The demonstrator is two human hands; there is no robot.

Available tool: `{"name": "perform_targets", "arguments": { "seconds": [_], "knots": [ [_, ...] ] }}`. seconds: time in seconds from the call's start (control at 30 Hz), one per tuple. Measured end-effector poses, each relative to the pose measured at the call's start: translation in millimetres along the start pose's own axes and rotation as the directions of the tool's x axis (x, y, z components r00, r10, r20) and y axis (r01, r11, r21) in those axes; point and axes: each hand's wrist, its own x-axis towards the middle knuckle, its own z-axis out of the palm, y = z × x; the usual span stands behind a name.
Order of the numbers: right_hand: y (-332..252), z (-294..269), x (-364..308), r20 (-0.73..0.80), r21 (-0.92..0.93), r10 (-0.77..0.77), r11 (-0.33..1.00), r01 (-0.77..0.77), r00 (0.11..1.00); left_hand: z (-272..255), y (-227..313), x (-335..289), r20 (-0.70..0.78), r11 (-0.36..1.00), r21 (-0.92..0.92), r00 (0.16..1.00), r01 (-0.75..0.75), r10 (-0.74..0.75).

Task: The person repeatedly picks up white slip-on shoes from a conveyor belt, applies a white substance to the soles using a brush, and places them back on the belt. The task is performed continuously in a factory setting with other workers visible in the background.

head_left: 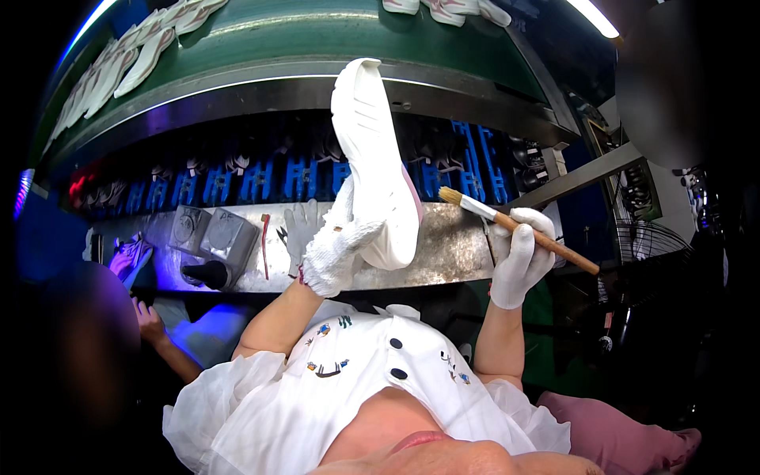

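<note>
Leftmost, pale shoe soles (pixel 148 62) lie in a row on the far green belt (pixel 285 41), while a co-worker's hand (pixel 147 321) shows on the near side. Next, on the metal counter (pixel 455 255), stand two grey boxy containers (pixel 231 236), with a black cylindrical piece (pixel 207 275) at their near side; right of these lie a slim red-handled tool (pixel 265 247) and a spare white glove (pixel 301 229). The person's hands are apart, both gloved in white. The left hand (pixel 339 252) is clamped around the near part of a white shoe outsole (pixel 369 142), raised above the counter with its other end pointing far. At right, the right hand (pixel 520 252) grips a wooden-handled paintbrush (pixel 505 221), its tan bristles pointing left, clear of the outsole.
</note>
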Motion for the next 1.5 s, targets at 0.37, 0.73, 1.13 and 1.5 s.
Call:
{"name": "perform_targets", "arguments": {
  "seconds": [0.37,0.73,1.13,1.5],
  "knots": [
    [-8.3,20.5,9.3,0.306,-0.099,-0.064,0.990,0.098,0.950,7.5,-0.3,-6.6,-0.013,0.990,0.133,0.999,0.052,-0.051],
    [0.3,30.8,29.5,0.275,-0.162,-0.159,0.964,0.209,0.948,7.0,-6.3,-19.4,-0.065,0.976,0.161,0.989,0.144,-0.135],
    [-33.1,25.5,29.2,0.478,-0.323,-0.255,0.839,0.438,0.841,10.7,-3.8,-7.3,-0.033,1.000,-0.002,0.999,0.030,-0.030],
    [-18.7,11.5,5.4,0.106,0.049,-0.338,0.941,0.334,0.935,3.3,5.3,4.6,0.002,0.986,-0.166,1.000,-0.004,0.004]
  ]
}}
